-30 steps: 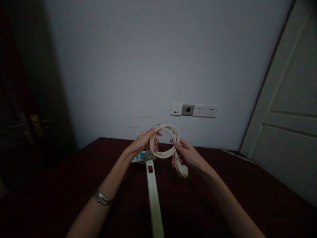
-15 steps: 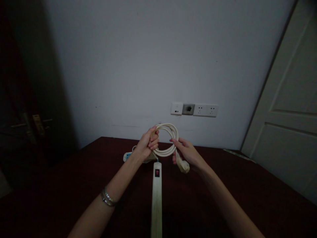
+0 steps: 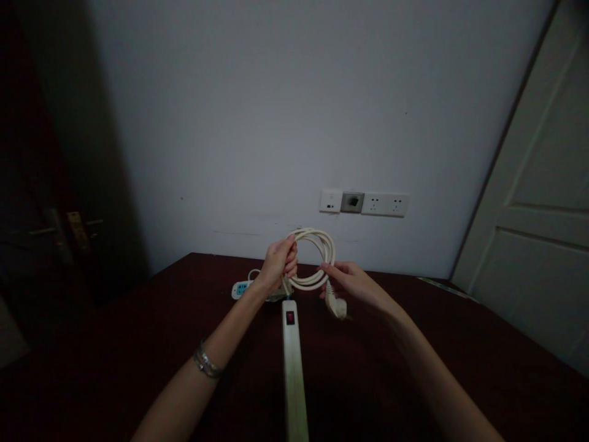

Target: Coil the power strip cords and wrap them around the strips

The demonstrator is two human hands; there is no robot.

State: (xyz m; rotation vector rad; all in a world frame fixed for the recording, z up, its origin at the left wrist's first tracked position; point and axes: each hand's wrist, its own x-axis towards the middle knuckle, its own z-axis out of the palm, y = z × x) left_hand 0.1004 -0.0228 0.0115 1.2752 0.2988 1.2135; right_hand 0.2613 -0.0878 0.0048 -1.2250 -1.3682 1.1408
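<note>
Left hand fisted on coiled cord; right hand pinching coil's right side, plug dangling; power strip below, above bare bench.

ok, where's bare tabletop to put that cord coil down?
Bare table right of the long power strip, toward the door; also left of it, nearer than the small blue-socket strip. Crowded at the far middle: left hand, right hand, cord coil, plug and that strip bunch together.
</note>
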